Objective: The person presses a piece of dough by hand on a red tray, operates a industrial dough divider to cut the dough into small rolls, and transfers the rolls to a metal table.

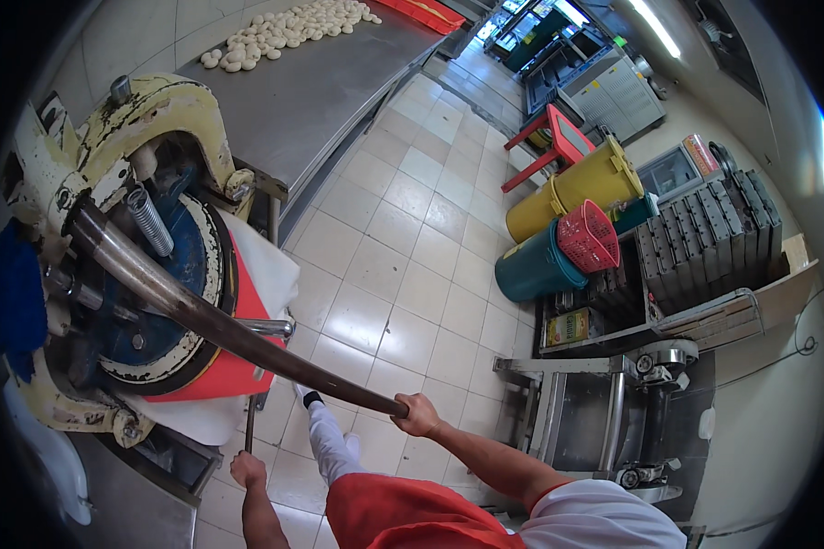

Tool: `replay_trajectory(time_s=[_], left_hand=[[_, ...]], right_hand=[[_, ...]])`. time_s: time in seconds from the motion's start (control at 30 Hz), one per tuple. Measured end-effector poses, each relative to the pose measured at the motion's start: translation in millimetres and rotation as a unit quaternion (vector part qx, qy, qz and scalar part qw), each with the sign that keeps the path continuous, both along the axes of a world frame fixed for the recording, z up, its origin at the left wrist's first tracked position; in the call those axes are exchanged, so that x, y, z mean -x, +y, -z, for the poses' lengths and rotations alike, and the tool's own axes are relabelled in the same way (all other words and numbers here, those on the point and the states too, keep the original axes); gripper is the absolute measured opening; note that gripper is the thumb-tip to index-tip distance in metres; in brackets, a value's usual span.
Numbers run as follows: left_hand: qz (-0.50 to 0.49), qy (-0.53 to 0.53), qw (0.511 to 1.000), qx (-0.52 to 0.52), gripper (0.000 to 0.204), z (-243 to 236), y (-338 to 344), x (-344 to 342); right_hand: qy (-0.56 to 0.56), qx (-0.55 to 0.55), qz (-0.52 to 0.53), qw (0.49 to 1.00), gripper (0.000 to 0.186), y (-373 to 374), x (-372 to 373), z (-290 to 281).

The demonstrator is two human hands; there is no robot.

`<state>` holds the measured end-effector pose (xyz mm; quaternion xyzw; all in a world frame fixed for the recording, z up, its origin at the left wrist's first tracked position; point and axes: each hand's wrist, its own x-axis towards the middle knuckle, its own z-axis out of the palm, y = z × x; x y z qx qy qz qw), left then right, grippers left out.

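My right hand [418, 416] is wrapped round the end of a long, dark, curved metal lever [238, 337]. That lever runs out from a cream-and-blue press machine [169, 110] with chipped paint, at the left. Lower down, my left hand [248, 469] is closed on a thinner metal rod [251, 425] beside the same machine. Under the round blue press head [185, 265] lies a red sheet or plate [254, 316], with soft white material [273, 274] sticking out around it; what it is I cannot tell. A coil spring [151, 222] stands on the head.
A steel table [275, 114] beyond the machine bears many pale dough balls [288, 37] and a red tray [421, 13]. Across the tiled floor [403, 265] stand yellow [600, 174] and green bins [538, 263], a red basket [588, 236], stacked metal pans [705, 233] and a roller machine [655, 412].
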<state>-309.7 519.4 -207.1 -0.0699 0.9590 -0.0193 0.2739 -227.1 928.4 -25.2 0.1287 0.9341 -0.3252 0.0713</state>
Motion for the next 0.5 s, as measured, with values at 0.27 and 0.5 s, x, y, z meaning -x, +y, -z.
replay_trajectory(time_s=[0.27,0.5], left_hand=[[0.006,0.004,1.0,-0.009,0.009,3.7,-2.5,-1.1],[0.006,0.004,1.0,-0.003,0.008,7.3,-4.4,-1.6]], right_hand=[[-0.009,-0.003,0.004,1.0,0.021,-0.4,-0.4,0.7],[-0.012,0.001,0.01,1.0,0.022,-1.4,-0.5,1.3]])
